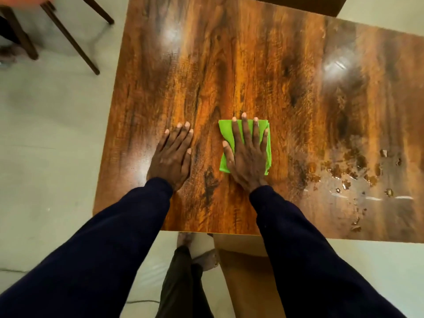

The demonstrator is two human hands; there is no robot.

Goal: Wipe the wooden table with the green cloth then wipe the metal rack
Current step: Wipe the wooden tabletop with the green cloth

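So, R hand (246,154) flat on green cloth (225,130), L hand (172,157) beside.

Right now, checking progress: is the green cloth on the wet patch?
No, the green cloth sits under the right hand, apart from the water drops.

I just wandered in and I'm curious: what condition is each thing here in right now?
Green cloth: folded, lying flat under the right hand.
Right hand: fingers straight, pressing the cloth.
Left hand: flat on bare wood, holding nothing.
Wooden table: glossy, water droplets on its right part.
Chair: standing on the floor, partly in view.
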